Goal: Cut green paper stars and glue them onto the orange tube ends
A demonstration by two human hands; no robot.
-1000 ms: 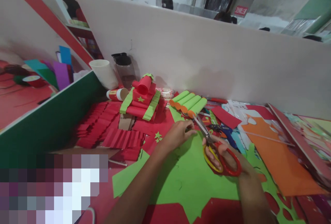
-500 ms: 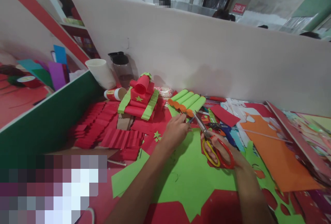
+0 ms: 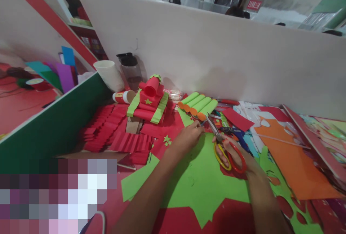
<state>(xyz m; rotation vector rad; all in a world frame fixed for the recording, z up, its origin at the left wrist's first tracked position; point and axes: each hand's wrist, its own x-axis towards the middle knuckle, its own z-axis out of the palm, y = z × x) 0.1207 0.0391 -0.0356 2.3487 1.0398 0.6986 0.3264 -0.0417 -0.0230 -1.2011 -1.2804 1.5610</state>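
My right hand (image 3: 238, 151) grips a pair of scissors (image 3: 215, 129) by a red and a yellow handle, with the blades parted and pointing up and away. To their left, my left hand (image 3: 190, 134) is closed, the fingers pinched together; whatever they hold is too small to make out. Both hands are above a large green paper sheet (image 3: 200, 176). Just beyond the blade tips lie several green paper rolls (image 3: 198, 103) with orange ends. Left of these stands a red paper model (image 3: 148, 100) with green strips and a star.
Pleated red paper (image 3: 132, 142) and small green stars (image 3: 167, 140) lie on the left. A white cup (image 3: 109, 75) and a dark-lidded bottle (image 3: 131, 70) stand by the white partition (image 3: 189, 46). Orange paper (image 3: 294, 165) and a glue gun (image 3: 239, 135) are on the right.
The view has shifted slightly, moving everything a little to the right in the picture. My left hand's fingers have drawn slightly lower; my right hand still holds the scissors with blades parted.
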